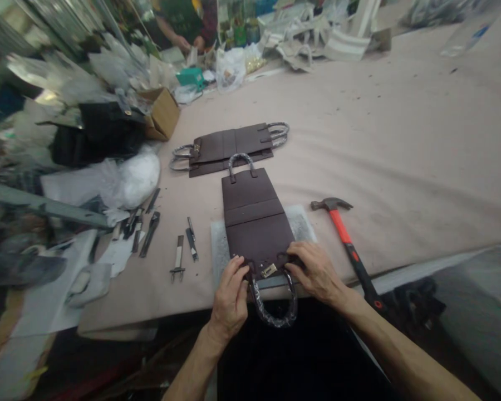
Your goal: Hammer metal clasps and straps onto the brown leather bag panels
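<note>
A dark brown handbag panel (256, 214) with a handle at each end lies flat in front of me, partly over a grey slab (220, 250). My left hand (231, 295) pinches its near left corner, thumb and fingers closed on the edge. At the near right corner my right hand (315, 270) grips the panel the same way. Between my hands sits a small gold-coloured metal clasp (269, 271). The near handle (275, 322), wrapped in clear film, hangs past the table edge.
More brown bag panels (234, 145) lie stacked behind. A claw hammer (346, 239) rests on the right. Punching tools (178, 259) and a slim cutter (191, 242) lie left. Beyond are a cardboard box (162, 114), plastic bags (230, 69) and another person's hands (190, 44).
</note>
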The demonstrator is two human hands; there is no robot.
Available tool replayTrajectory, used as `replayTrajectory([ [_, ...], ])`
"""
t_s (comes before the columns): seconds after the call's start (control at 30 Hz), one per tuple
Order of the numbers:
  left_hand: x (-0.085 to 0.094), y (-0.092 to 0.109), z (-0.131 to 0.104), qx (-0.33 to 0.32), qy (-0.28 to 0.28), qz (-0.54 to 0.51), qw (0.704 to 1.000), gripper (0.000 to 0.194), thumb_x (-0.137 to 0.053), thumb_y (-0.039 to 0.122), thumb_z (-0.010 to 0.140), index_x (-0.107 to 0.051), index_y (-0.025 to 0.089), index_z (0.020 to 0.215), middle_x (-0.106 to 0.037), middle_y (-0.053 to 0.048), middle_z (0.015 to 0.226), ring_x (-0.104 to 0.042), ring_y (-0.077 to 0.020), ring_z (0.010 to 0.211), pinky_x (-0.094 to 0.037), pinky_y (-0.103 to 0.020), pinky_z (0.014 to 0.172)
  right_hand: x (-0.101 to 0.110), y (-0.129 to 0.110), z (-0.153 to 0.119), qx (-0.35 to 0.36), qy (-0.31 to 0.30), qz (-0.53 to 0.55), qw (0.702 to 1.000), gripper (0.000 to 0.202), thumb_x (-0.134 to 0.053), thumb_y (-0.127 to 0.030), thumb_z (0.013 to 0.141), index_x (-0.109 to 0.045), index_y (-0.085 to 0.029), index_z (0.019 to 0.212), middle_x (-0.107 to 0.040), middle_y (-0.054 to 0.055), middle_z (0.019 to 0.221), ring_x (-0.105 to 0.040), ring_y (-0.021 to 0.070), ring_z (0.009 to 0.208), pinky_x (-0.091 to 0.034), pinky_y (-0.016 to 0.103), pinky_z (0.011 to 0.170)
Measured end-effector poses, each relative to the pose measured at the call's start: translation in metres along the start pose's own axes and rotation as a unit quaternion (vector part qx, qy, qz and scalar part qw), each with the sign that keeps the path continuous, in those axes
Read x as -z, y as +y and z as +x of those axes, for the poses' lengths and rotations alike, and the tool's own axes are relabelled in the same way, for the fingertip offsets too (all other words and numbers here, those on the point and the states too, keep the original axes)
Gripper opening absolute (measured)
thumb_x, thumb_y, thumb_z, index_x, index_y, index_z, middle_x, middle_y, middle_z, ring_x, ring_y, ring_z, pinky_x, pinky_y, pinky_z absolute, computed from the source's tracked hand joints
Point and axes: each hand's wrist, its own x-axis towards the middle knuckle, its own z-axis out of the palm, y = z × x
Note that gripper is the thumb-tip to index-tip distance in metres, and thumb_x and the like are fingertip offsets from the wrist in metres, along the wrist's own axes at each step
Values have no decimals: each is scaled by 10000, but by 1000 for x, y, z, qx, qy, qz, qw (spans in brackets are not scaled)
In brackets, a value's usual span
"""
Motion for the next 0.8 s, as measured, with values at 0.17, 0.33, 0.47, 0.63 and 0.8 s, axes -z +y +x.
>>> replayTrajectory([
  [0.17, 14, -1, 10, -65, -124, 79, 987, 476, -416, -14, 878, -583, 152, 1291, -584, -167, 1410, -486, -299, 1421, -536, -505, 1130, 8, 5, 7, 40, -28, 16, 999, 97, -545, -164, 968, -608, -210, 1025, -671, 72, 1078, -618, 231, 983, -439, 375, 832],
  [0.33, 22, 1, 25, -130, -129, 117, 976, 426, -348, -57, 856, -627, 105, 1134, -668, -164, 1189, -608, -280, 1288, -594, -427, 1052, 3, 15, 9, 72, 13, 13, 997, 101, -540, -172, 972, -612, -211, 1030, -677, 71, 1052, -633, 222, 969, -447, 361, 813],
  [0.47, 21, -9, 33, -106, -47, 17, 993, 276, -391, 7, 944, -612, 142, 1040, -694, -101, 1028, -687, -196, 1088, -613, -339, 978, 1, 17, 6, 73, 23, 10, 997, 105, -541, -193, 980, -621, -224, 1041, -690, 71, 1058, -644, 228, 974, -458, 363, 807],
  [0.63, 12, -5, 46, -37, -60, 23, 997, 103, -571, 167, 976, -597, 165, 877, -669, -71, 889, -658, -191, 865, -596, -306, 767, 2, 18, 9, 73, 11, 7, 997, 111, -540, -211, 978, -618, -230, 1055, -688, 79, 1077, -654, 239, 979, -487, 383, 825],
  [0.8, -4, 47, 34, 140, -23, 87, 986, 140, -716, 246, 875, -622, 165, 939, -659, -111, 1100, -630, -273, 1044, -570, -434, 934, 3, 24, 5, 67, 12, 7, 998, 197, -516, -328, 989, -623, -234, 1125, -658, 127, 1093, -664, 308, 943, -525, 467, 790],
])
